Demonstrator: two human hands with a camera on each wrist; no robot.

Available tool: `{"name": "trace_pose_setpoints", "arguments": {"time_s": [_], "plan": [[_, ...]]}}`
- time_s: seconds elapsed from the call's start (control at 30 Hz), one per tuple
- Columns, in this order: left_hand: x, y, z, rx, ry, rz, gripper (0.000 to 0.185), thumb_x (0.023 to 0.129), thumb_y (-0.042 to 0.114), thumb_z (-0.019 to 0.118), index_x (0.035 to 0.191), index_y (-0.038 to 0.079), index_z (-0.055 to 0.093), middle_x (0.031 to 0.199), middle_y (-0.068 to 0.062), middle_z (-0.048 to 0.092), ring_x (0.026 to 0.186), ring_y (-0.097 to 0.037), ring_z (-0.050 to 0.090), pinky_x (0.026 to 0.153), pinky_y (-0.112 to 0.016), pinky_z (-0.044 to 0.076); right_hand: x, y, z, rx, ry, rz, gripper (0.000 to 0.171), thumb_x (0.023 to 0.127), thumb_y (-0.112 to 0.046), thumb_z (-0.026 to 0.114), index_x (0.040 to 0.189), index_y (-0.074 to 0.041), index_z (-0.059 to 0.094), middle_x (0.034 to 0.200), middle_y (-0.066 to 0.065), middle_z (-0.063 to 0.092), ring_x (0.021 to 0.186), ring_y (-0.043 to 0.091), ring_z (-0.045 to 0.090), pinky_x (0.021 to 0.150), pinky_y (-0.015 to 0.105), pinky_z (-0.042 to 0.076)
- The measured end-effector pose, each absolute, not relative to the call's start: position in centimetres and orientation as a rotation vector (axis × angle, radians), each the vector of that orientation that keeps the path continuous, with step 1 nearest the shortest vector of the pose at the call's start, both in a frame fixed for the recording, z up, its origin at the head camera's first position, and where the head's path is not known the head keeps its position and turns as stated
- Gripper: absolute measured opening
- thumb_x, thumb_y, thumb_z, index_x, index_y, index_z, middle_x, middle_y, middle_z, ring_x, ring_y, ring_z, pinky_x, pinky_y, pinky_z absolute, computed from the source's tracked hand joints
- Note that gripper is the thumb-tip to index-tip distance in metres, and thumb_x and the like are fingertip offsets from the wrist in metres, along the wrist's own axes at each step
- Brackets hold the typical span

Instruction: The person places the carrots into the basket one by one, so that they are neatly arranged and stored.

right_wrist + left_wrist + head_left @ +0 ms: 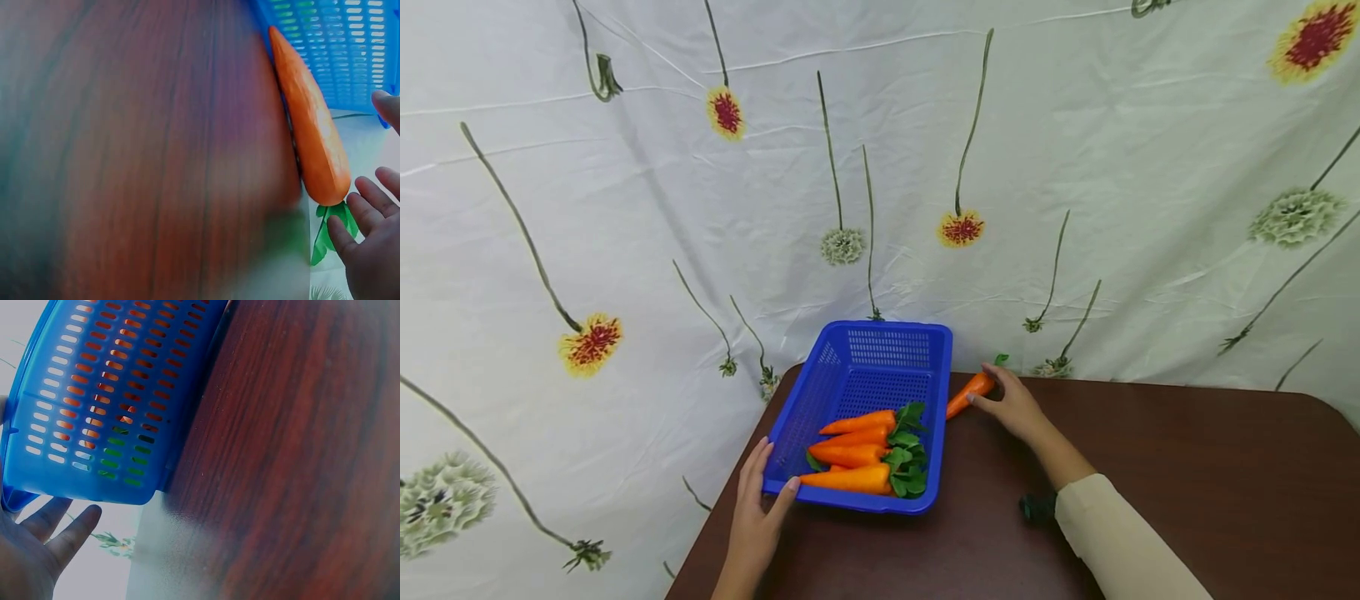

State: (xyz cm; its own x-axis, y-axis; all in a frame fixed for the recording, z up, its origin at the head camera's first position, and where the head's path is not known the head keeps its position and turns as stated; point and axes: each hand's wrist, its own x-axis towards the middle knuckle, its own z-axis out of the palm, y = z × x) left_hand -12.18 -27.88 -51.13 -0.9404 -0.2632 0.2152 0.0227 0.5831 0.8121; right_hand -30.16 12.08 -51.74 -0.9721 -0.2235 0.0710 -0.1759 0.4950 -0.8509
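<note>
Blue basket (867, 367) holds four carrots (852, 455); left hand (758, 512) steadies rim, fingers relaxed; right hand (1017, 406) seemingly released beside loose carrot (970, 392).

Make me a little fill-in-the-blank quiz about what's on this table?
1. The basket is coloured ____.
2. The number of carrots lying inside the basket is ____.
3. The right hand reaches for a loose carrot lying on the ____.
4. The left hand touches the basket's near ____ corner.

Missing words: blue; four; table; left

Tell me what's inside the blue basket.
Inside the blue basket: four orange carrots with green leaves, lying side by side at its near end. The basket floor beneath them is covered.
</note>
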Motion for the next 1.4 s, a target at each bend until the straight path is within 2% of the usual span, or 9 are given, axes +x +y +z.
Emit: {"name": "trace_pose_setpoints", "arguments": {"time_s": [0.17, 0.23, 0.3, 0.47, 0.57, 0.73, 1.03, 1.4], "plan": [[-12.1, -27.9, -51.1, 0.2, -2.506, -1.296, 0.068, 0.098, 0.029, 0.067, 0.158, 0.025, 0.035, 0.167, 0.0, 0.023, 0.148, -0.026, 0.03, 0.119, -0.047, 0.033, -30.5, 12.2, -51.8, -0.351, 2.692, -1.457, 0.078, 0.093, -0.037, 0.073, 0.156, -0.007, 0.037, 0.157, 0.022, 0.04, 0.144, 0.043, 0.038, 0.117, 0.062, 0.032], [-12.1, -27.9, -51.2, 0.185, -2.494, -1.308, 0.068, 0.098, 0.029, 0.067, 0.158, 0.024, 0.035, 0.167, -0.001, 0.023, 0.149, -0.028, 0.03, 0.117, -0.058, 0.031, -30.6, 12.3, -51.7, -0.355, 2.696, -1.44, 0.078, 0.092, -0.035, 0.073, 0.155, -0.008, 0.038, 0.158, 0.022, 0.039, 0.144, 0.044, 0.037, 0.117, 0.062, 0.031], [-12.2, -27.9, -51.2, 0.185, -2.492, -1.31, 0.068, 0.097, 0.029, 0.067, 0.158, 0.024, 0.035, 0.167, -0.001, 0.023, 0.149, -0.027, 0.03, 0.116, -0.06, 0.031, -30.7, 12.3, -51.7, -0.366, 2.702, -1.407, 0.078, 0.092, -0.034, 0.074, 0.156, -0.008, 0.037, 0.159, 0.023, 0.037, 0.145, 0.045, 0.036, 0.116, 0.063, 0.032], [-12.2, -27.9, -51.1, 0.208, -2.513, -1.291, 0.069, 0.097, 0.03, 0.067, 0.158, 0.026, 0.034, 0.167, 0.001, 0.023, 0.148, -0.024, 0.031, 0.116, -0.054, 0.031, -30.9, 12.6, -52.2, -0.435, 2.731, -1.314, 0.079, 0.092, -0.03, 0.075, 0.156, -0.007, 0.036, 0.16, 0.024, 0.034, 0.143, 0.047, 0.038, 0.114, 0.064, 0.034], [-12.2, -27.9, -51.1, 0.203, -2.512, -1.297, 0.069, 0.098, 0.029, 0.067, 0.158, 0.025, 0.034, 0.167, 0.0, 0.023, 0.148, -0.026, 0.031, 0.116, -0.053, 0.032, -30.9, 12.7, -52.3, -0.471, 2.752, -1.301, 0.076, 0.091, -0.026, 0.076, 0.155, -0.007, 0.039, 0.159, 0.024, 0.036, 0.142, 0.047, 0.039, 0.113, 0.064, 0.035], [-12.2, -27.8, -51.1, 0.185, -2.496, -1.315, 0.069, 0.098, 0.027, 0.067, 0.158, 0.024, 0.034, 0.167, -0.001, 0.022, 0.148, -0.027, 0.03, 0.116, -0.058, 0.031, -30.8, 13.0, -52.4, -0.495, 2.819, -1.233, 0.067, 0.09, -0.019, 0.077, 0.149, -0.007, 0.048, 0.153, 0.025, 0.042, 0.137, 0.049, 0.041, 0.107, 0.065, 0.04], [-12.0, -27.9, -51.0, 0.185, -2.501, -1.327, 0.068, 0.099, 0.029, 0.066, 0.158, 0.025, 0.033, 0.168, 0.0, 0.021, 0.149, -0.028, 0.029, 0.116, -0.06, 0.03, -30.8, 13.3, -52.8, -0.443, 2.882, -1.116, 0.058, 0.091, -0.017, 0.075, 0.145, -0.01, 0.054, 0.143, 0.026, 0.05, 0.13, 0.047, 0.048, 0.103, 0.063, 0.043], [-12.1, -27.8, -51.1, 0.179, -2.479, -1.347, 0.068, 0.098, 0.028, 0.068, 0.157, 0.025, 0.035, 0.167, 0.001, 0.023, 0.15, -0.025, 0.027, 0.117, -0.063, 0.029, -30.7, 13.4, -52.5, -0.441, 2.908, -1.095, 0.053, 0.088, -0.016, 0.078, 0.138, -0.009, 0.06, 0.129, 0.023, 0.057, 0.116, 0.043, 0.055, 0.096, 0.059, 0.047]]}}
